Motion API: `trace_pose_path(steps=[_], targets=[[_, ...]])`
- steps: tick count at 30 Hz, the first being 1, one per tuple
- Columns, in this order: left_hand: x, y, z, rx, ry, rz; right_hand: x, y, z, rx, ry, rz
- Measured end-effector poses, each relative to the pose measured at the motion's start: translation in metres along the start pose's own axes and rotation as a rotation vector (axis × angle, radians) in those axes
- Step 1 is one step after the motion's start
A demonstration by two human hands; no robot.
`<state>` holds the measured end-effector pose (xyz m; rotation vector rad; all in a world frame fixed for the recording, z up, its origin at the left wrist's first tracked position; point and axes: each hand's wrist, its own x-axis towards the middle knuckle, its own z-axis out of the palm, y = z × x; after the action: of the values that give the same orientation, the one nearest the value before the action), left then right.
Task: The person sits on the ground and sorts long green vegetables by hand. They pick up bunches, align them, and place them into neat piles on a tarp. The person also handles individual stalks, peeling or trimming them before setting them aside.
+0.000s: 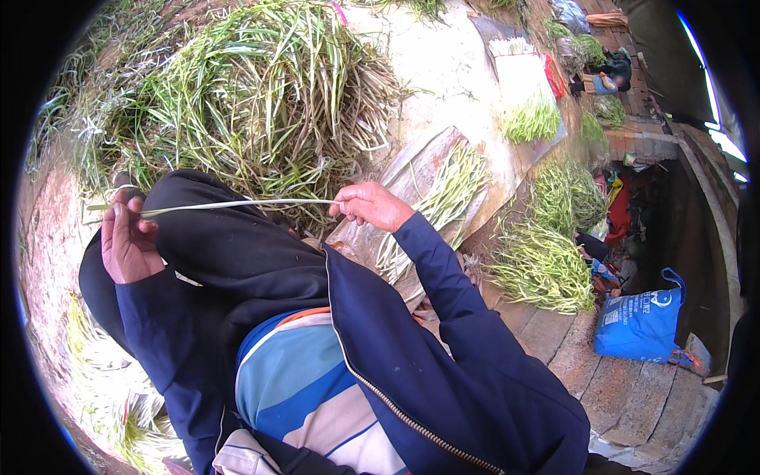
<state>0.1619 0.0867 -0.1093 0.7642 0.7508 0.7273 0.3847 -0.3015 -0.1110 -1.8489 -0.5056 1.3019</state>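
One long, thin, pale green vegetable stalk (pixel 237 203) is stretched nearly level above the dark-trousered knees. At the picture's left, my left hand (pixel 129 234) has its leafy end between the fingers, palm partly turned up. My right hand (pixel 371 206) pinches the whitish end between thumb and fingers. Beyond the knees lies a big tangled heap of leafy stalks (pixel 267 101), green with brownish parts. Just beside and below my right hand, cleaner pale stalks (pixel 454 187) rest on a dirty sheet (pixel 409 166).
A pale pile of stalks (pixel 119 404) lies at lower left. Further right are a white-and-green bundle (pixel 525 95), loose green heaps (pixel 543 267) and a blue bag (pixel 638 323) on paving slabs (pixel 605 380). A person (pixel 611 77) sits far off at upper right.
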Motion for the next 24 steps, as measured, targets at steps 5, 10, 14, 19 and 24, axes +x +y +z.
trace_pose_path(steps=[5,10,14,19,24], targets=[[-0.004,0.005,0.001,0.048,-0.052,-0.063,-0.004,-0.001,0.001,0.054,-0.021,0.016],[-0.006,0.008,0.005,0.119,-0.079,-0.122,-0.01,-0.002,-0.004,0.091,0.032,-0.023],[-0.004,0.006,0.007,0.066,-0.103,-0.066,-0.026,-0.001,-0.023,0.103,0.175,-0.032],[-0.001,0.002,0.006,0.04,-0.028,-0.056,-0.066,0.011,-0.077,0.223,0.644,-0.154],[0.001,0.0,0.003,0.045,-0.046,-0.071,-0.094,0.06,-0.122,0.454,1.136,-0.339]])
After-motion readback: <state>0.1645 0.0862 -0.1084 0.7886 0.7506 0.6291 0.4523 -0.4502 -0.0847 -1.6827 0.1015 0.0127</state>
